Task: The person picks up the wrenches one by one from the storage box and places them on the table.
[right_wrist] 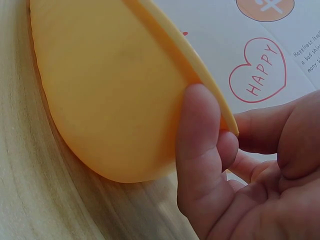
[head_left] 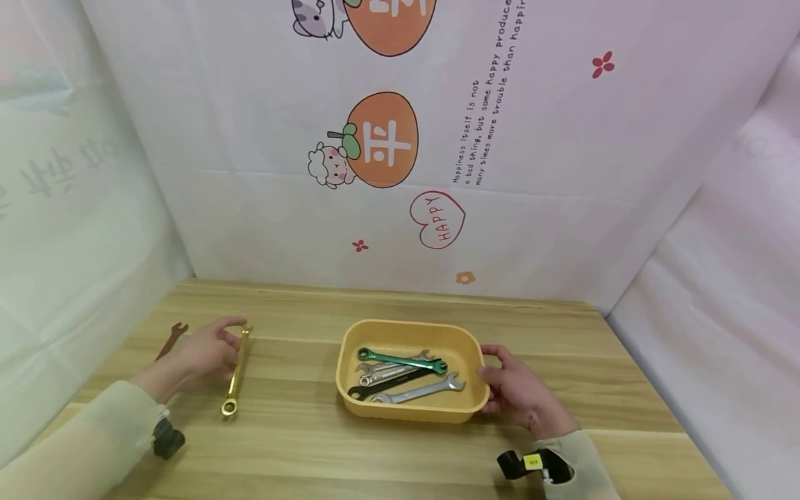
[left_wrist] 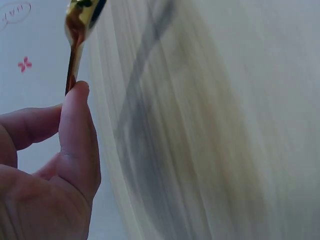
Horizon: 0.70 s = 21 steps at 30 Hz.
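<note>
Far left, a reddish-brown wrench (head_left: pixel 171 340), partly hidden behind the left hand (head_left: pixel 206 353). That hand pinches a gold wrench (head_left: pixel 237 371) between thumb and finger near its upper end; ring end points toward the wearer. Mid-table, yellow tray (head_left: pixel 412 414) holding several wrenches (head_left: pixel 403 360). Right hand (head_left: pixel 520 387) grips the tray's right rim.

At left we see a long gold metal wrench (head_left: pixel 237 371), polished and glossy. The rounded yellow plastic tray (head_left: pixel 412 414) looks smooth with a soft sheen; in it we note a shiny green metallic wrench (head_left: pixel 403 360) and duller silver-grey metal wrenches (head_left: pixel 417 394). The pale wood-grain tabletop (head_left: pixel 300 448) looks smooth, and the far white printed sheet (head_left: pixel 250 104) resembles matt, creased cloth.
</note>
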Available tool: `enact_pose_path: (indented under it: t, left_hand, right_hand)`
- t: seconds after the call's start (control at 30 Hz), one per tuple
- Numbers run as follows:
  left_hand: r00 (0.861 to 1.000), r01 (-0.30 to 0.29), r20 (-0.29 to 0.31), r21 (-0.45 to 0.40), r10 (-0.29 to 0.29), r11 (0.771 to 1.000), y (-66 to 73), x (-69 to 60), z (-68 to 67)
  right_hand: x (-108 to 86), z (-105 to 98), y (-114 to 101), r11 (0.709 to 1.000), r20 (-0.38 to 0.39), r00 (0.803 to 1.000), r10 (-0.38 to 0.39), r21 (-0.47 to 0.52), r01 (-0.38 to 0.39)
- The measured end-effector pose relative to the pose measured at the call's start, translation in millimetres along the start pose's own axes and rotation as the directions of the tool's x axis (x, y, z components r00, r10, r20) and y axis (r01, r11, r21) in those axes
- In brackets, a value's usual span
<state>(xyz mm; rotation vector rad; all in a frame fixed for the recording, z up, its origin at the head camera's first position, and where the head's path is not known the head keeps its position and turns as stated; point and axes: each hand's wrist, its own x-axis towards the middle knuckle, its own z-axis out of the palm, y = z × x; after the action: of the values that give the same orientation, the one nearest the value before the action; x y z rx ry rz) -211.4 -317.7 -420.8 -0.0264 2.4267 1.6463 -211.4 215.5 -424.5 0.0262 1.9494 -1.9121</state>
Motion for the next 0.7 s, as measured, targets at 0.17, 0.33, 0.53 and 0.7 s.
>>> enact_pose_path:
  t: [0.17,0.33,0.53,0.7]
  left_hand:
    - [0.999,0.031,-0.019,0.096,-0.030,0.995,-3.7,-7.7,-18.3]
    - [0.998,0.038,-0.063,0.170,-0.027,0.985,-7.4,-9.4,-34.2]
    - [0.998,0.053,-0.037,0.202,-0.046,0.978,-12.2,-10.1,-54.4]
    - [0.997,0.083,-0.014,0.200,-0.082,0.976,-17.7,-10.8,-62.6]
  right_hand:
    - [-0.1,0,0,1.000,0.000,1.000,-0.004,-0.007,0.004]
    - [-0.2,0,0,1.000,-0.010,1.000,-0.006,-0.014,0.006]
    - [-0.1,0,0,1.000,-0.020,1.000,-0.006,-0.018,0.006]
    - [-0.2,0,1,1.000,-0.017,1.000,-0.009,-0.016,0.009]
